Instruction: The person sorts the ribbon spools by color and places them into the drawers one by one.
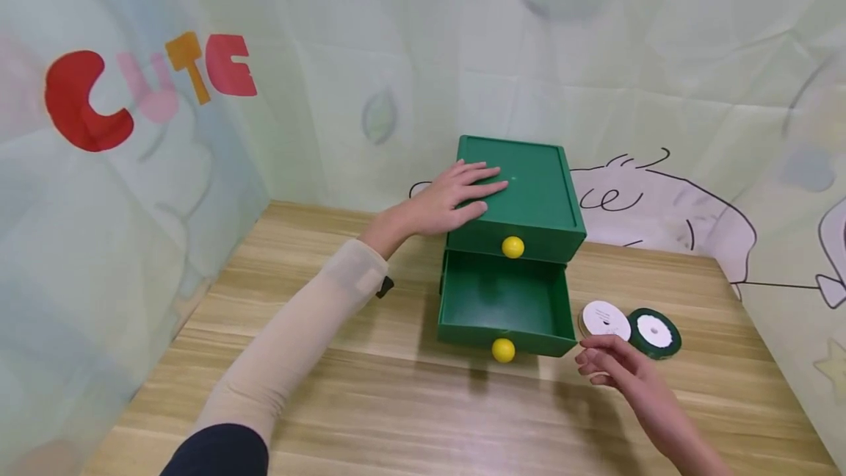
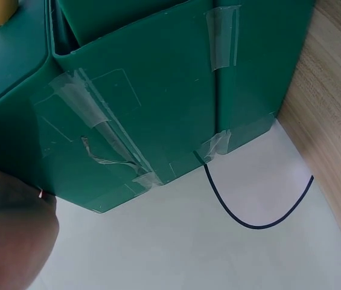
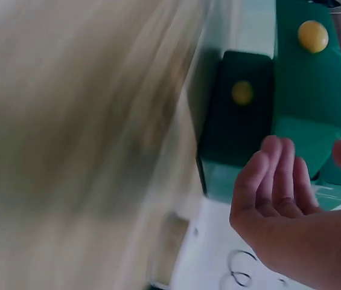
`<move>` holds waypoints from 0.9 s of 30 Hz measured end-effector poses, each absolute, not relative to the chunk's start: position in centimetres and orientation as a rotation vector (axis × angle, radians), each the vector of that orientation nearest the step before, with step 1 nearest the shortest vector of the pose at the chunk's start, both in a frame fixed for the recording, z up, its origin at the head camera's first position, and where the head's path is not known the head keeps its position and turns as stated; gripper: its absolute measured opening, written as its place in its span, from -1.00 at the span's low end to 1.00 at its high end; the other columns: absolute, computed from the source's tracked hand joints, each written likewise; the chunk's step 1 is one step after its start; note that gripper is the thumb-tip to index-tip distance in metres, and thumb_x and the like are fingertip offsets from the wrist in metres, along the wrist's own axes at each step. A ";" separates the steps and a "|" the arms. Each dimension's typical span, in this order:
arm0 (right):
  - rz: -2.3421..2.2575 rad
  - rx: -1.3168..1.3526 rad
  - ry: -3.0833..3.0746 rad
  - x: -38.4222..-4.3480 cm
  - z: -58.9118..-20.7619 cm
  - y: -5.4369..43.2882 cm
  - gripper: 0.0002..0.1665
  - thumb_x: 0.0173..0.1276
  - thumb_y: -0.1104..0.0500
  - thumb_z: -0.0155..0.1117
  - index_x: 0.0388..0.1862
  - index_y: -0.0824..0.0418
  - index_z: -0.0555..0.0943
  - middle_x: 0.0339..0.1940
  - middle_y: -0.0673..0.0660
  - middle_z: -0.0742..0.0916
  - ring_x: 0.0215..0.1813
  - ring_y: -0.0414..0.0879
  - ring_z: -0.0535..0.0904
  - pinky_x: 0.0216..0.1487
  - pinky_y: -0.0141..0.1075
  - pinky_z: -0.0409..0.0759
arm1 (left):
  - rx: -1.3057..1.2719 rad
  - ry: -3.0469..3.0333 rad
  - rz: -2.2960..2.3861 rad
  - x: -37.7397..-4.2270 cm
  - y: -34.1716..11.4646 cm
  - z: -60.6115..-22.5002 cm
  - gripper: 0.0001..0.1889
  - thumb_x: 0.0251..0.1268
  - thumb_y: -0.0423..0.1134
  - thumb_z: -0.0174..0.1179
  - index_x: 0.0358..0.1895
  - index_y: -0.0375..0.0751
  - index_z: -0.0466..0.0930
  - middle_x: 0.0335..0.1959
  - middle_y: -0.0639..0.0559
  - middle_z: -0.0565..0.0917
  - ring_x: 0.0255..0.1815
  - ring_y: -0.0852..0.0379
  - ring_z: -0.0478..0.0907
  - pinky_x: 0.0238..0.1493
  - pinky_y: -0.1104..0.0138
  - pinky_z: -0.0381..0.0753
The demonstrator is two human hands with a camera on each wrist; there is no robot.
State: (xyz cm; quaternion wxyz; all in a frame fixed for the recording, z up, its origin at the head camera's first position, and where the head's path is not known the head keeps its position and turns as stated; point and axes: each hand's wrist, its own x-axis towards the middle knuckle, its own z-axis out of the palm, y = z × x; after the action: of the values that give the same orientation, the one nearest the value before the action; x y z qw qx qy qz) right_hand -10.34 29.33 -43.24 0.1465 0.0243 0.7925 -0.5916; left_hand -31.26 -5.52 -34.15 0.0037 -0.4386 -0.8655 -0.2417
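A green drawer cabinet (image 1: 529, 182) with yellow knobs stands against the back of the table. My left hand (image 1: 449, 200) rests on its top, fingers spread. Below the top drawer, one drawer (image 1: 505, 296) is pulled out, and its inside shows bare. Another drawer (image 3: 227, 121) beneath it sits pushed in, seen in the right wrist view. My right hand (image 1: 621, 369) is by the front right corner of the pulled-out drawer, its fingers loosely bent and holding nothing. Clear tape (image 2: 220, 36) runs over the cabinet's side in the left wrist view.
Right of the cabinet, a white-faced ribbon spool (image 1: 604, 318) and a dark green ribbon spool (image 1: 654, 333) lie side by side on the wooden table (image 1: 396, 417). A printed cloth (image 1: 330, 94) hangs behind and along both sides. Some small dark thing (image 1: 385, 286) shows beside the left forearm.
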 end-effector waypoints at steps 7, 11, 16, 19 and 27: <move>-1.184 -0.237 2.804 -11.0 -41.9 29.6 -0.59 0.55 0.08 0.39 0.25 0.24 0.64 0.14 0.18 0.76 0.08 -0.18 0.68 0.05 -0.34 0.70 | -1.371 -2.706 -0.766 -31.3 -5.7 -34.3 -0.42 0.73 -0.07 -0.10 0.68 -0.09 0.25 0.74 -0.13 0.13 0.78 -0.12 -0.12 0.74 0.08 -0.43; -1.060 -0.360 2.849 -11.5 -41.7 30.0 -0.53 0.49 0.05 0.46 0.28 0.19 0.63 0.19 0.16 0.74 0.18 0.07 0.69 0.09 -0.25 0.71 | -1.369 -2.710 -0.762 -31.2 -5.6 -34.3 -0.43 0.72 -0.08 -0.09 0.68 -0.09 0.25 0.74 -0.12 0.13 0.78 -0.12 -0.12 0.74 0.08 -0.43; -0.863 -0.465 2.918 -11.8 -41.9 30.4 -0.47 0.42 0.04 0.53 0.29 0.15 0.64 0.22 0.11 0.74 0.22 0.12 0.68 0.12 0.02 0.74 | -1.394 -2.707 -0.749 -31.2 -5.4 -34.1 -0.43 0.72 -0.08 -0.09 0.68 -0.10 0.25 0.74 -0.13 0.15 0.78 -0.13 -0.10 0.74 0.08 -0.41; -0.704 -0.547 2.984 -12.0 -42.1 30.7 -0.44 0.38 0.06 0.57 0.29 0.17 0.65 0.23 0.11 0.74 0.23 0.14 0.68 0.14 0.16 0.72 | -1.397 -2.713 -0.747 -31.2 -5.3 -34.1 -0.42 0.72 -0.08 -0.09 0.68 -0.10 0.25 0.74 -0.14 0.15 0.78 -0.13 -0.10 0.74 0.09 -0.40; -0.289 -0.919 3.150 -13.2 -42.8 32.3 -0.25 0.13 0.12 0.71 0.29 0.28 0.65 0.23 0.27 0.72 0.18 0.28 0.68 0.10 0.29 0.65 | -1.377 -2.715 -0.760 -31.1 -5.5 -34.0 -0.42 0.72 -0.07 -0.10 0.67 -0.09 0.26 0.74 -0.13 0.15 0.78 -0.12 -0.10 0.74 0.09 -0.41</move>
State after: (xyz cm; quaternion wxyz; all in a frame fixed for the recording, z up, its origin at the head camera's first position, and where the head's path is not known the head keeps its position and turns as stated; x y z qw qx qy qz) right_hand -13.21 32.26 -42.82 -0.0761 -0.2781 0.9535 -0.0875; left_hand -31.07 -5.52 -34.00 0.0021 -0.4389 -0.8653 -0.2422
